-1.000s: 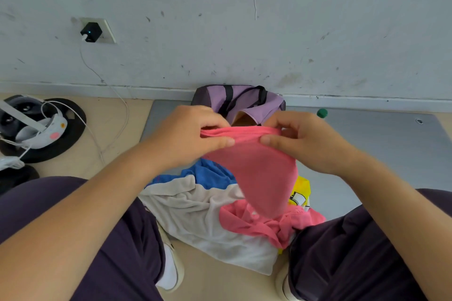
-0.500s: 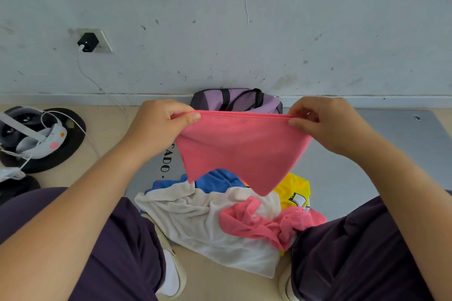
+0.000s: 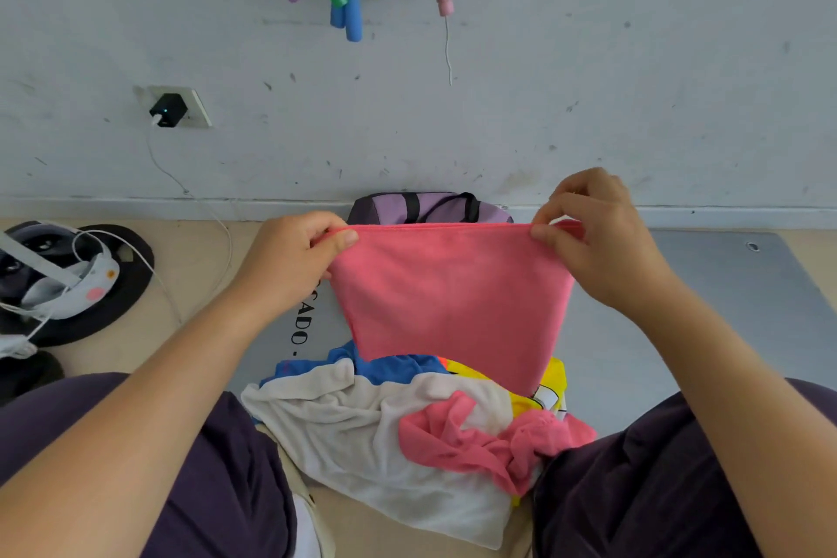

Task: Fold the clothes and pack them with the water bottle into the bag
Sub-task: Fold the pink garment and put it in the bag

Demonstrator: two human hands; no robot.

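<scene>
Left hand [image 3: 299,258] pinches the near-left corner of a pink cloth [image 3: 453,299], thumb over the top hem; right hand [image 3: 598,249] pinches the opposite corner the same way, fingers curled round the edge. Hem runs taut and level between them, so the cloth hangs flat under its own weight. Likely reason: to find the corners and square it up before a fold.

Cloth is held in the air above the pile of clothes [image 3: 385,421] that lies on the floor between the person's knees: a white garment, a blue one, a yellow printed one, another crumpled pink piece. Lower edge of the held cloth hangs in front of the blue and yellow pieces; contact cannot be told.

Purple bag [image 3: 425,206] stands behind the cloth against the wall, on the grey mat [image 3: 724,285], mostly hidden; whether it is open cannot be seen. Water bottle is not visible.

Judgement: folding is at an early stage, the pile still unsorted, nothing visibly packed.

Off to the left, a headset [image 3: 59,281] with white cable.
</scene>
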